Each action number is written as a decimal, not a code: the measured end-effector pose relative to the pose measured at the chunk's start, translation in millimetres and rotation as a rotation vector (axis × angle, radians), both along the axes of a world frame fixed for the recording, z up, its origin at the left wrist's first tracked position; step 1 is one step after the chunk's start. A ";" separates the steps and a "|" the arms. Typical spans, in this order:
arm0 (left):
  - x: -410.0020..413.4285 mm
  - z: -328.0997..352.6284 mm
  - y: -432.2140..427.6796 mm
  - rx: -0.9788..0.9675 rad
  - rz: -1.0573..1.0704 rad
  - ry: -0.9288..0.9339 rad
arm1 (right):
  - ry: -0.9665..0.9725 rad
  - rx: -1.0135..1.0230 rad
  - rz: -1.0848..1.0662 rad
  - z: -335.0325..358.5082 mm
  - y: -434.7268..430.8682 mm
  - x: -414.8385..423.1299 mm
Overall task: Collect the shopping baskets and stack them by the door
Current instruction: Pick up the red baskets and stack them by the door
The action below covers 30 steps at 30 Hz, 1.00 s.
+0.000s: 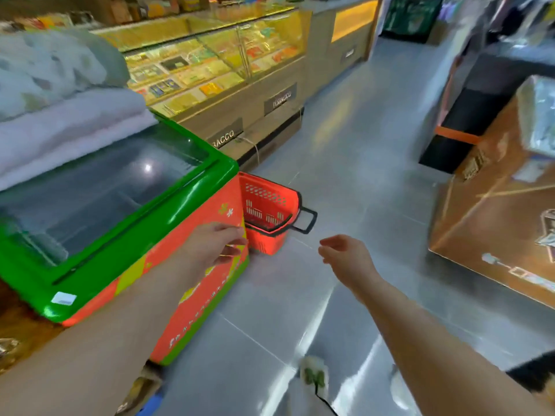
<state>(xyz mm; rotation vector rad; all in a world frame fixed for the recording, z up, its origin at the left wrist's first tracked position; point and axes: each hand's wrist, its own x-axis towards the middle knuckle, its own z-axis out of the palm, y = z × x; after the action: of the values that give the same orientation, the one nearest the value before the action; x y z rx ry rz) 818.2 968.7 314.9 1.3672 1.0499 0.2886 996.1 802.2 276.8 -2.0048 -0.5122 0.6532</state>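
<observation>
— Beside the freezer's far end, on the grey floor (345,163): red shopping basket (267,211), upright, black handle (304,220) sticking out to the right.

— Touching the chest freezer (168,223)?

— Pressed right against its orange end panel, or just beside; hard to tell through the blur. Green-rimmed glass lid, folded pale blankets (66,121) piled on the left part.

— Anything blocking the way?

— Open floor in front of the basket. Glass tobacco counter (228,85) behind, brown printed display (492,223) well off to the right.

— Left hand (216,244)?

— Stretched forward over the freezer's corner, fingers loosely parted, near the basket rim but holding nothing.

— Right hand (345,256)?

— Out over the floor, half open, fingers curled, empty, near the handle but apart from it.
</observation>
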 end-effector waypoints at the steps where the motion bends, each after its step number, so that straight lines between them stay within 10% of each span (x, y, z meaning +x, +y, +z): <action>1: 28.4 -4.3 10.9 -0.005 -0.001 0.007 | 0.015 -0.008 0.006 -3.7 10.5 28.3; 17: 256.5 -61.2 178.0 -0.153 0.056 0.147 | 0.095 -0.213 0.119 -45.7 199.8 261.4; 30: 391.7 -240.2 308.6 -0.315 0.085 0.338 | 0.431 -0.426 0.049 -236.1 326.4 365.3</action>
<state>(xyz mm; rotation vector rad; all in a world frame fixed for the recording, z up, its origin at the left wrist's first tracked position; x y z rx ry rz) 1209.9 1277.3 74.8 1.1083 1.3722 -0.0509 1361.3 1128.6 40.7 -2.1532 -0.1687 1.2724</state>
